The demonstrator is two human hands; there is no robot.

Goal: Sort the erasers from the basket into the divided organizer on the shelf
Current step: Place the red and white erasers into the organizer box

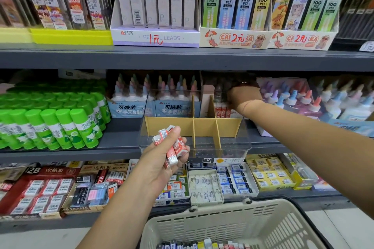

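The left hand (162, 160) clamps its fingers round a bunch of erasers (175, 147) at the organizer (202, 125) front edge. The right hand (243, 95) reaches into its back right corner, and I cannot tell how its fingers lie.

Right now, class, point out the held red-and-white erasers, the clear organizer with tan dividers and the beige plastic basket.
Red-and-white erasers (180, 145): head view, red wrapper.
Clear organizer with tan dividers (204, 125): head view, cross divider.
Beige plastic basket (212, 226): head view, slotted wall.

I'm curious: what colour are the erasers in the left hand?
The erasers are red and white; head view.
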